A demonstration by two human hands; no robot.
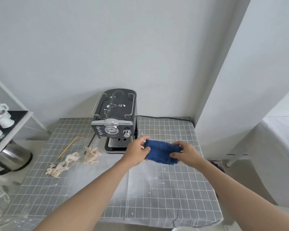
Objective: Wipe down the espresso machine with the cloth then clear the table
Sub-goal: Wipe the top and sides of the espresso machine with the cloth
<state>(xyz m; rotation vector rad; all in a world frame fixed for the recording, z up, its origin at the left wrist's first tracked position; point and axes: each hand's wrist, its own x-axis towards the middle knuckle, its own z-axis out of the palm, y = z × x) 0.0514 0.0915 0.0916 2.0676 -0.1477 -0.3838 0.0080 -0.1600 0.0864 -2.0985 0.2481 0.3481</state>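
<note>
Desk (pixel 165 185) covered with a grey cloth printed in a white grid, under a clear plastic sheet; pale smears and specks show on the sheet, densest toward the middle. Espresso machine (pixel 114 120) stands upright at the back edge of the desk against a plain white wall, dark body, white droplets on its top plate, black cord running off to the right along the wall. Blue cloth (pixel 162 153) held in the air just in front of the machine's drip tray, not touching it (stretched between both hands). Left hand (pixel 137 152) grips the cloth's left end with thumb and curled fingers; right hand (pixel 185 153) pinches the right end. On the desk left of the machine: a bent yellow straw (pixel 68 147) and crumpled beige tissues (pixel 73 160), lying near each other. Room: white corner pillar at right; at left a shelf (pixel 10 129) bearing white cups (pixel 0 114), with a steel bin (pixel 13 155) on the floor beneath it.
</note>
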